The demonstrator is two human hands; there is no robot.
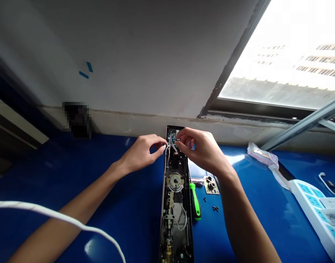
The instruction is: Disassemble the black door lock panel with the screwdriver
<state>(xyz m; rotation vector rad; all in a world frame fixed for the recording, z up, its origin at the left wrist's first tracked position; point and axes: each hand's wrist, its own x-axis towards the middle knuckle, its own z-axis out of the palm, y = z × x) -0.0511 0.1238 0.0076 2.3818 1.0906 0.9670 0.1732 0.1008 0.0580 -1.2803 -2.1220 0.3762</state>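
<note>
A long open lock panel lies lengthwise on the blue table, its metal parts and circuit board exposed. My left hand pinches thin white wires at the panel's far left edge. My right hand is closed in a pinch on the same wires, or on a small connector, over the blue board at the far end. Both hands hover just above the panel's top section.
A green-handled screwdriver lies right of the panel, beside a small metal plate and loose black screws. A white power strip and a plastic bag sit at the right. A white cable crosses near left. Wall and window behind.
</note>
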